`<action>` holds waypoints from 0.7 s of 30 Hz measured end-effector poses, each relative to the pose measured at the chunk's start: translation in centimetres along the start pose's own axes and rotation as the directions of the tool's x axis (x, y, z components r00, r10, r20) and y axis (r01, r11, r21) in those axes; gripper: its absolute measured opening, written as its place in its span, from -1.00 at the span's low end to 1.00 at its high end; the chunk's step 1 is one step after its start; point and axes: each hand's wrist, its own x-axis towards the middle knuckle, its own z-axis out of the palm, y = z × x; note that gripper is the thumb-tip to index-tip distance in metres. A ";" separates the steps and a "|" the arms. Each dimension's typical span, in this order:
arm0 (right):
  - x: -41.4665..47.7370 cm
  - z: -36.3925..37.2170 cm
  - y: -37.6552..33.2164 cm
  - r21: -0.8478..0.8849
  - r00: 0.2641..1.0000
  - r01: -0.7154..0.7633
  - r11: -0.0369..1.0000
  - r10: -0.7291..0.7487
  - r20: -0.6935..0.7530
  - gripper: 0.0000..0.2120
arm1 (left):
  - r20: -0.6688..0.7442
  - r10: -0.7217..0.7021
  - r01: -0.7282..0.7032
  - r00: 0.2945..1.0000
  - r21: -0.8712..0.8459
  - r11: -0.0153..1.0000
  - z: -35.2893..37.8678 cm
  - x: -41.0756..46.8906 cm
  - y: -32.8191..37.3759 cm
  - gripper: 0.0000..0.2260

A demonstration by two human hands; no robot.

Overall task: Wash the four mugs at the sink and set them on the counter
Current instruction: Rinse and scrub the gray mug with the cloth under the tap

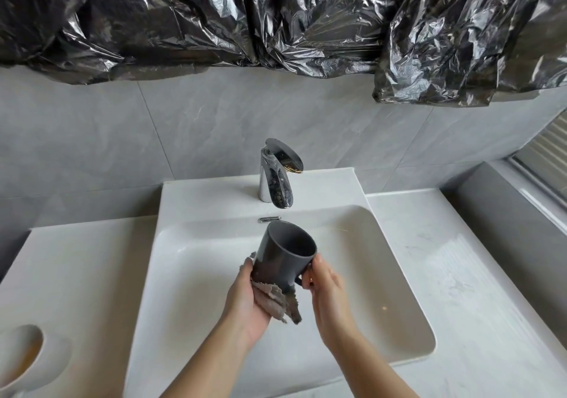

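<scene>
One white desk point(460, 275) runs under grey wall tiles point(184, 127), with a white sink point(196, 275) sunk at its centre and one chrome tap point(274, 179) at twelve o'clock. Crumpled black plastic sheeting point(276, 14) hangs across the wall above. We see one dark grey mug point(283, 253) over the basin, tilted, its mouth toward us. Our left hand point(245, 299) presses one grey cloth point(276, 302) against the mug's side; our right hand point(325, 284) is closed on its handle. One pale mug point(18, 357) lies at eight o'clock on the desk.
</scene>
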 end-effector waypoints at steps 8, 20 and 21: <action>-2.7 2.7 0.1 0.100 0.990 -0.124 0.987 0.130 -0.055 -0.47 | -0.024 0.295 -0.276 0.955 0.290 0.916 0.7 -0.5 -0.4 -0.41; -2.1 -0.3 -0.9 -0.218 0.987 0.022 0.976 0.012 0.158 -0.49 | 0.055 0.133 -0.140 0.990 0.151 0.979 -1.2 -0.2 1.4 -0.60; -1.9 -0.9 -0.9 -0.266 0.979 0.024 0.964 0.031 0.200 -0.51 | 0.046 0.109 -0.115 0.993 0.156 0.981 -1.4 0.0 1.4 -0.62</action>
